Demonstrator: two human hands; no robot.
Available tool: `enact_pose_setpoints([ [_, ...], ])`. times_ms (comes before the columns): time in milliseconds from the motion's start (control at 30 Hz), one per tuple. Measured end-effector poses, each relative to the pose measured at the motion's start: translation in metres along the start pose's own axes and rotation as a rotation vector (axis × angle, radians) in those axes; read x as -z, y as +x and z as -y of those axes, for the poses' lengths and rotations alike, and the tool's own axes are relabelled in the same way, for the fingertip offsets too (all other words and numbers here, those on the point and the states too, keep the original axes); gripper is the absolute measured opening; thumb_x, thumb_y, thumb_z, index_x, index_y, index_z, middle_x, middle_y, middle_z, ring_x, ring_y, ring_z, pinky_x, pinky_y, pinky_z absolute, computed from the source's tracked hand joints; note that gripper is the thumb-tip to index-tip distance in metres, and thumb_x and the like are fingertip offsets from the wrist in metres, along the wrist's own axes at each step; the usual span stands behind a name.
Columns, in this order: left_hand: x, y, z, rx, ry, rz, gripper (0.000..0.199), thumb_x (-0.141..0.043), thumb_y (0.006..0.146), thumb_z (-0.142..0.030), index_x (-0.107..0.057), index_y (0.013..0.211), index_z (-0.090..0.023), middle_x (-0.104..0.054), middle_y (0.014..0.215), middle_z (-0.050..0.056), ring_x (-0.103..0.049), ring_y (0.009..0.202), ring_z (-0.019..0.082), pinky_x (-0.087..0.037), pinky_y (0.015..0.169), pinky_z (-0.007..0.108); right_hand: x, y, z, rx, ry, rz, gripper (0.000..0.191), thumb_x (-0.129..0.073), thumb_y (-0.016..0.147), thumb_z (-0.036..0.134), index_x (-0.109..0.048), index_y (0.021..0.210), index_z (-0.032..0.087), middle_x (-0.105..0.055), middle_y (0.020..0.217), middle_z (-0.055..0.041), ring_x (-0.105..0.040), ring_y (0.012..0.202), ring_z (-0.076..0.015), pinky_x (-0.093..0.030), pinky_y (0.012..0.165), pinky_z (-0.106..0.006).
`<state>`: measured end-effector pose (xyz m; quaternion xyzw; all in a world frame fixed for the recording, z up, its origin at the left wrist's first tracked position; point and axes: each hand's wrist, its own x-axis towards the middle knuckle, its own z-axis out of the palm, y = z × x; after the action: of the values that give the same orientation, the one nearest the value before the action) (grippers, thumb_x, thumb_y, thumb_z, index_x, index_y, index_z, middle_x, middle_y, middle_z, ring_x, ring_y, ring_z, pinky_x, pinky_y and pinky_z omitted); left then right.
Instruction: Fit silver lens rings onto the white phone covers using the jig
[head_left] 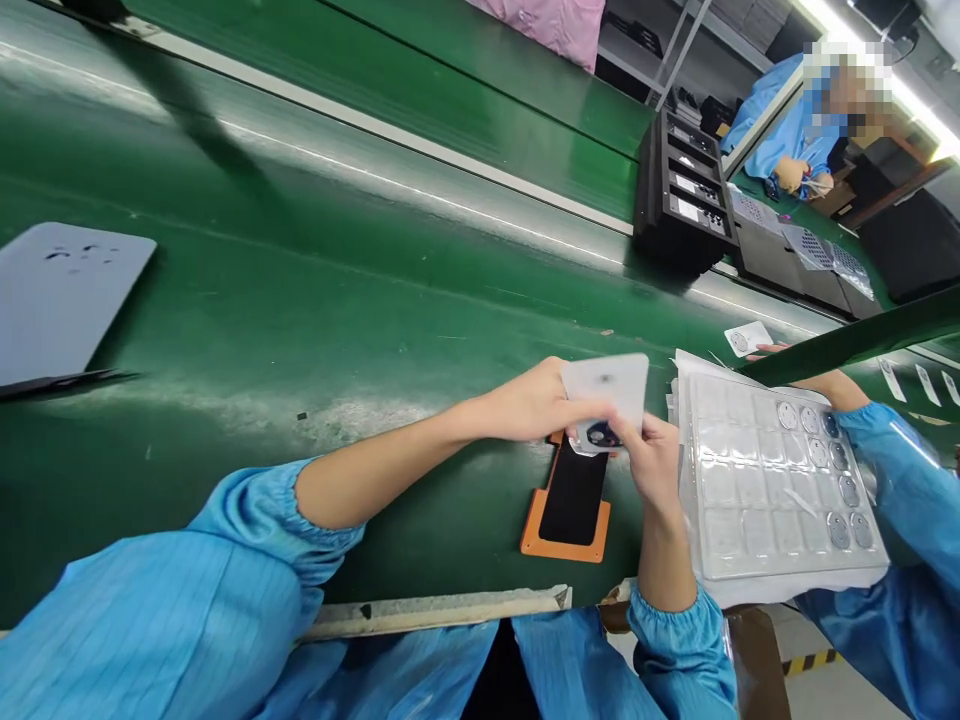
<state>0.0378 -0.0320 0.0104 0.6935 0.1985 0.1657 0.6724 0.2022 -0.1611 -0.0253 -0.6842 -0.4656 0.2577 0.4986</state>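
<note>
A pale, translucent card with a dark round part near its lower edge is held up between both hands. My left hand grips its left side, the fingers reaching across the front. On the lower right, my right hand pinches the same card beside the dark round part. Beneath them an orange fixture with a black pad lies on the green work surface. The card covers the fixture's upper end.
At the right, a clear compartment tray holds several round parts. A co-worker's arm reaches behind it, fingers at a white card. A black box stands at the back. A grey sheet lies far left.
</note>
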Motion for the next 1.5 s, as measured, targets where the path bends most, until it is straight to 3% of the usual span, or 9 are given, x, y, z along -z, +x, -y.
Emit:
enact_pose_setpoints([
  [100, -0.001, 0.003, 0.007, -0.033, 0.012, -0.334, 0.029, -0.066, 0.089, -0.040, -0.075, 0.091, -0.013, -0.074, 0.069, 0.004, -0.071, 0.066, 0.019, -0.057, 0.063, 0.024, -0.002, 0.001, 0.000, 0.272, -0.233, -0.386, 0.024, -0.071, 0.090, 0.040, -0.071, 0.103, 0.020, -0.072, 0.102, -0.0070, -0.067, 0.096, -0.0215, -0.057, 0.080, -0.035],
  [167, -0.008, 0.004, 0.013, -0.111, 0.024, -0.444, 0.031, -0.063, 0.092, -0.041, -0.076, 0.091, -0.013, -0.077, 0.080, 0.006, -0.074, 0.077, 0.021, -0.060, 0.071, 0.027, -0.007, 0.000, 0.000, 0.379, -0.303, -0.470, 0.015, -0.069, 0.092, 0.033, -0.069, 0.102, 0.021, -0.071, 0.102, -0.0076, -0.068, 0.098, -0.0210, -0.059, 0.081, -0.036],
  [400, -0.040, -0.003, 0.027, -0.372, 0.148, -0.297, 0.041, -0.050, 0.103, -0.045, -0.077, 0.113, -0.016, -0.079, 0.102, 0.007, -0.074, 0.089, 0.019, -0.060, 0.078, 0.026, -0.018, -0.004, 0.000, 0.393, -0.309, -0.438, 0.008, -0.066, 0.094, 0.027, -0.070, 0.093, 0.022, -0.073, 0.097, -0.0078, -0.071, 0.094, -0.0199, -0.063, 0.083, -0.038],
  [567, -0.042, -0.005, 0.028, -0.387, 0.174, -0.281, 0.040, -0.047, 0.106, -0.043, -0.077, 0.118, -0.019, -0.079, 0.104, 0.006, -0.074, 0.084, 0.017, -0.060, 0.076, 0.025, -0.016, -0.004, 0.000, 0.374, -0.256, -0.432, 0.011, -0.062, 0.096, 0.023, -0.071, 0.090, 0.022, -0.074, 0.091, -0.0056, -0.071, 0.086, -0.0177, -0.063, 0.077, -0.034],
  [1000, -0.048, -0.004, 0.050, -0.640, 0.295, -0.247, 0.040, -0.053, 0.104, -0.025, -0.060, 0.143, -0.018, -0.064, 0.141, 0.012, -0.064, 0.130, 0.023, -0.053, 0.112, 0.035, -0.017, -0.005, -0.001, 0.302, -0.216, -0.426, 0.010, -0.060, 0.093, 0.022, -0.068, 0.088, 0.021, -0.072, 0.090, -0.0041, -0.068, 0.085, -0.0173, -0.058, 0.078, -0.033],
  [1167, -0.053, -0.004, 0.050, -0.320, 0.165, -0.253, 0.038, -0.050, 0.105, -0.040, -0.074, 0.120, -0.014, -0.077, 0.117, 0.012, -0.075, 0.107, 0.027, -0.062, 0.097, 0.038, -0.016, 0.000, -0.003, 0.292, -0.306, -0.460, 0.014, -0.056, 0.088, 0.021, -0.061, 0.075, 0.021, -0.065, 0.076, -0.0006, -0.062, 0.073, -0.0155, -0.051, 0.069, -0.029],
  [1267, -0.036, 0.002, 0.049, -0.078, -0.125, -0.383, 0.046, -0.056, 0.100, -0.052, -0.072, 0.115, -0.012, -0.078, 0.108, 0.013, -0.078, 0.085, 0.025, -0.067, 0.081, 0.036, 0.002, 0.012, -0.019, 0.120, -0.302, -0.482, 0.010, -0.057, 0.081, 0.023, -0.062, 0.073, 0.021, -0.067, 0.076, -0.0008, -0.059, 0.069, -0.0155, -0.049, 0.067, -0.029],
  [1400, 0.005, 0.011, 0.042, -0.077, -0.427, -0.635, 0.056, -0.066, 0.095, -0.052, -0.056, 0.137, -0.016, -0.068, 0.134, 0.015, -0.076, 0.098, 0.023, -0.068, 0.081, 0.036, 0.026, 0.026, -0.039, -0.174, -0.224, -0.490, 0.018, -0.060, 0.081, 0.033, -0.066, 0.072, 0.019, -0.067, 0.067, -0.0007, -0.058, 0.061, -0.0155, -0.047, 0.061, -0.028],
  [1500, 0.016, 0.009, 0.037, -0.112, -0.385, -0.665, 0.058, -0.066, 0.094, -0.053, -0.056, 0.138, -0.017, -0.065, 0.138, 0.015, -0.074, 0.105, 0.024, -0.068, 0.084, 0.036, 0.017, 0.024, -0.032, -0.066, -0.215, -0.407, 0.022, -0.059, 0.086, 0.036, -0.068, 0.077, 0.018, -0.070, 0.075, -0.0028, -0.062, 0.067, -0.0160, -0.051, 0.063, -0.028],
])
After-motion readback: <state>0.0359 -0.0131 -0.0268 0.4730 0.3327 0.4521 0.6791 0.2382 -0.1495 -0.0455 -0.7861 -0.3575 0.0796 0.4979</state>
